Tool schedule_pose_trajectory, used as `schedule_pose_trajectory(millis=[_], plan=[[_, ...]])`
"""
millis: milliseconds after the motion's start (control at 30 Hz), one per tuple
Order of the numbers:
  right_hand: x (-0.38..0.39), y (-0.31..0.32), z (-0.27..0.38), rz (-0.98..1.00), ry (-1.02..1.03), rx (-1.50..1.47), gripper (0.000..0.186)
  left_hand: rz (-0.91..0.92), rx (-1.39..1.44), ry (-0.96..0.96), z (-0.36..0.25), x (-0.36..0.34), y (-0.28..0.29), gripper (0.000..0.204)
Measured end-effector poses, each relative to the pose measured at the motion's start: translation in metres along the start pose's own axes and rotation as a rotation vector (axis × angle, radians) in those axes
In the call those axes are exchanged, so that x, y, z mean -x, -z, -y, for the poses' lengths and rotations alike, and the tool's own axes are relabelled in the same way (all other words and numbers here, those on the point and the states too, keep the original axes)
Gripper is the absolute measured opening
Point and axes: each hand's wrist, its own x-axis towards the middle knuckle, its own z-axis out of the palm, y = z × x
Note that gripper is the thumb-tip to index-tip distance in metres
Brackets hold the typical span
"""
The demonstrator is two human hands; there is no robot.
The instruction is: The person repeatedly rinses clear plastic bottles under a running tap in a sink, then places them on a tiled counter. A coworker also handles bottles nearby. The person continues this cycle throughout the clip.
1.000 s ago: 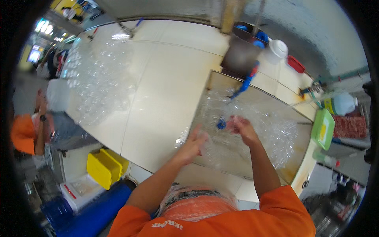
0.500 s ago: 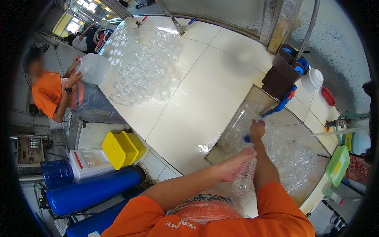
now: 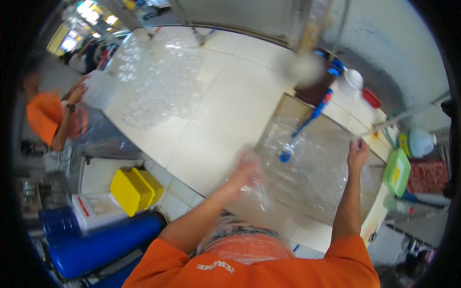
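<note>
The left hand [image 3: 247,172], blurred by motion, grasps one clear bottle [image 3: 261,194] over the near left corner of the one sink [image 3: 295,105]. The single right hand [image 3: 357,152] is above the sink's right side, fingers partly bent; whether it grips anything cannot be told. One blue tap [image 3: 314,116] points into the sink, near one blue round piece [image 3: 285,157]. Two yellow containers [image 3: 127,192] stand at lower left; the clear bottles on the counter [image 3: 158,81] blur beyond counting.

A mottled blue-grey wall [image 3: 398,43] rises behind the white-tiled bench [image 3: 216,89]; bright lights [image 3: 90,14], probably overhead lamps, glow blurred beyond its far left end.
</note>
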Motion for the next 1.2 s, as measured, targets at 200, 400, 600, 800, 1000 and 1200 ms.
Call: schedule_pose_trajectory(millis=[200,400,600,800,1000,1200], plan=[[-0.066,0.111,0.057,0.13,0.175,-0.005,0.038,-0.781,-0.673,-0.728,-0.093,0.011,0.174,0.079],[-0.075,0.12,0.093,-0.16,-0.217,-0.739,0.035,-1.039,-0.736,-0.84,-0.117,-0.042,0.254,0.076],[0.062,0.003,0.064,0.146,-0.824,-1.032,0.033,-1.305,-0.936,-0.92,-0.111,-0.027,0.198,0.065],[0.114,-0.04,0.142,1.296,-0.949,-1.35,0.045,0.129,-0.451,0.047,0.014,-0.033,0.017,0.071],[0.072,-0.21,0.142,0.865,-0.207,-0.165,0.065,0.185,0.239,0.509,0.009,-0.052,-0.023,0.063],[0.096,-0.295,0.169,1.079,-0.289,0.033,0.1,0.254,0.439,0.485,-0.02,-0.025,-0.041,0.063]])
